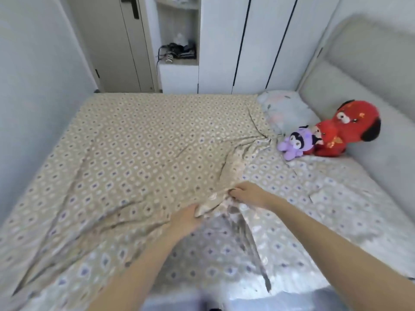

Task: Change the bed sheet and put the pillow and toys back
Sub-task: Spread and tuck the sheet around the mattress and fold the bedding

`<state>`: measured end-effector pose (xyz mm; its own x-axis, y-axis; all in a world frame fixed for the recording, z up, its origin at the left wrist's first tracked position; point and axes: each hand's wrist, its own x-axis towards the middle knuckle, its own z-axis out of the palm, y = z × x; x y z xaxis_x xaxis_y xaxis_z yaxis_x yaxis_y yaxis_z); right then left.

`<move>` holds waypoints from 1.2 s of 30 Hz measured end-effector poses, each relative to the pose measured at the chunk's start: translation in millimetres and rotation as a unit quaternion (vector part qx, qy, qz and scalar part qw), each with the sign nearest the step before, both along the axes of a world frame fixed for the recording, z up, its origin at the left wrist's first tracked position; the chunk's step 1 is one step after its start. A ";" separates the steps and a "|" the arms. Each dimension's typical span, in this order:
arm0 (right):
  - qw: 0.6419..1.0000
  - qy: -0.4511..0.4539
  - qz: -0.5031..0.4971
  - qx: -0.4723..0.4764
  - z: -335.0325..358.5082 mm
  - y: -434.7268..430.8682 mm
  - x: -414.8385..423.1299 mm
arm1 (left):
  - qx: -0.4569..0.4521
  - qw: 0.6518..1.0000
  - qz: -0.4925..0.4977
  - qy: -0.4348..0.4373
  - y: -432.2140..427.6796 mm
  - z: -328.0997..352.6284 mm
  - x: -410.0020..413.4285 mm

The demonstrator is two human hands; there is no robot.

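Beige sheet (139, 140): head view, spread from wall (33, 86) to headboard (370, 70), bunched mid-way, creased toward the pillow (285, 111).
Hands: left hand (186, 217) and right hand (249, 195) close together, both clutching the bunched fold.
Risk: a pull could drag the pillow, purple plush toy (294, 142) and red plush toy (350, 129) at its corner.
Room: wall tight on the left edge; far edge free.
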<state>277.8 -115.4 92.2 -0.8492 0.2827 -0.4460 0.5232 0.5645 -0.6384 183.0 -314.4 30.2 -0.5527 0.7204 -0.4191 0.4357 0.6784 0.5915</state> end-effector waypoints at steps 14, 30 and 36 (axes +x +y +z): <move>0.938 -0.214 0.154 0.225 28.9 -5.5 161.7 | -0.027 0.998 -0.051 0.026 -15.5 14.0 146.6; 0.894 -0.113 0.217 0.375 -30.4 -13.9 288.0 | -0.135 0.978 0.058 0.146 -46.6 -15.3 288.7; 0.898 -0.145 0.202 0.362 -82.6 -14.4 307.9 | -0.139 0.988 0.033 0.065 -49.1 -70.9 299.7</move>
<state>585.7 -129.8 9.6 -0.8257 0.2822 -0.4885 0.2667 0.9583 0.1027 482.7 -363.5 -40.6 -0.6568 0.5480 -0.5180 0.4456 0.8362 0.3197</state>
